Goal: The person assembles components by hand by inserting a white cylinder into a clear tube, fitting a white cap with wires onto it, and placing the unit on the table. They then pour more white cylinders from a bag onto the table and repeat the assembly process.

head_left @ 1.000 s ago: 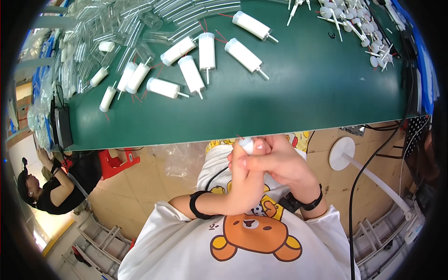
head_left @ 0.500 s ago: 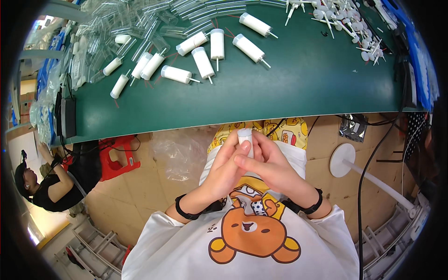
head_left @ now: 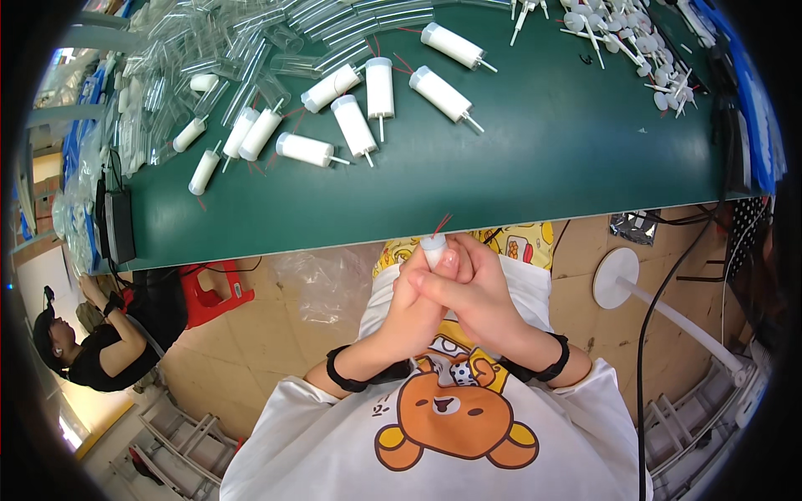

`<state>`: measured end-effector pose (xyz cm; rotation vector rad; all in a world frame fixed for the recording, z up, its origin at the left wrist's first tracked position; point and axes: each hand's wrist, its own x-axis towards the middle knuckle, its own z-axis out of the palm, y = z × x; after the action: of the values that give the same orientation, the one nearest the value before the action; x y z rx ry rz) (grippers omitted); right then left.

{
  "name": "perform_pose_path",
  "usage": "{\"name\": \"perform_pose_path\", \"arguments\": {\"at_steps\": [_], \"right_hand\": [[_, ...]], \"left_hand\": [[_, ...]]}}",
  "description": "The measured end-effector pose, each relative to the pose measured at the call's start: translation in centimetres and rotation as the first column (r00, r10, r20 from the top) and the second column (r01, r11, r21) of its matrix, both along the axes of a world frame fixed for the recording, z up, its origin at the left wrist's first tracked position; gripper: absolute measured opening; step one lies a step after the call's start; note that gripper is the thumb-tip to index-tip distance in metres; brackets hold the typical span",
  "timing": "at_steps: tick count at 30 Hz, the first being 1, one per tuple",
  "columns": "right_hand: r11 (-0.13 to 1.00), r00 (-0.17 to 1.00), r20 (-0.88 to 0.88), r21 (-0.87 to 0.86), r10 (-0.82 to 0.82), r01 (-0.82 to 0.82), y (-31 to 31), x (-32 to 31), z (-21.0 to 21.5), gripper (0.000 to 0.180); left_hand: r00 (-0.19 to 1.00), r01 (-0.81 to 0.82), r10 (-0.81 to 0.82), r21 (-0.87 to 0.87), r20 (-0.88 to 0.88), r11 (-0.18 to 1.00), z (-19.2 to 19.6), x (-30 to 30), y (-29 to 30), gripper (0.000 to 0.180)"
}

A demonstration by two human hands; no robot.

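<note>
Both my hands are closed around a white cylinder with a translucent cap (head_left: 433, 244), held over my lap by the table's near edge. Two thin red wires stick up from its capped end; my fingers cover its lower part. My left hand (head_left: 412, 299) wraps it from the left, thumb along its side. From the right my right hand (head_left: 468, 288) encloses it, thumb crossing over the left fingers. On the green table (head_left: 359, 204) lie several similar white cylinders (head_left: 353, 125), most with a thin white stem at one end and some with red wires showing.
Clear plastic tubes (head_left: 242, 50) are heaped at the far left. Small white stemmed discs (head_left: 622, 42) lie in a pile at the far right. A black power adapter (head_left: 119, 225) sits at the left edge. Beyond it, another person (head_left: 109, 342) sits near a red stool (head_left: 209, 299).
The red wires now show above the cylinder's cap, and more of its body is covered by my fingers. My view has shifted slightly; the cylinders on the table lie as before.
</note>
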<state>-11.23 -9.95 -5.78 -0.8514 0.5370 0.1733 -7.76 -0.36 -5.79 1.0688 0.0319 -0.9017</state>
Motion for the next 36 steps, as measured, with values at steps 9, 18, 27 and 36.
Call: {"name": "perform_pose_path", "arguments": {"at_steps": [9,18,27,36], "right_hand": [[0.994,0.998,-0.036,0.103,0.043,-0.039,-0.8,0.7,0.5,0.037],[0.986,0.99,0.072,-0.128,0.121,-0.111,-0.2,-0.1,0.5,0.054],[0.747,0.937,0.12,-0.64,0.329,-0.181,-1.2,-1.9,3.7,0.071],[0.686,0.902,0.235,-0.723,0.362,-0.087,-2.1,-1.5,3.7,0.072]], "left_hand": [[0.964,0.021,-0.051,0.117,0.259,0.993,-0.4,0.4,0.0,0.023],[0.997,-0.079,0.078,0.075,0.02,0.994,1.1,1.2,0.6,0.007],[0.974,0.222,-0.225,-0.226,0.014,0.949,1.4,1.3,2.7,0.029],[0.978,0.208,-0.21,-0.19,0.013,0.959,0.8,1.1,2.5,0.023]]}}
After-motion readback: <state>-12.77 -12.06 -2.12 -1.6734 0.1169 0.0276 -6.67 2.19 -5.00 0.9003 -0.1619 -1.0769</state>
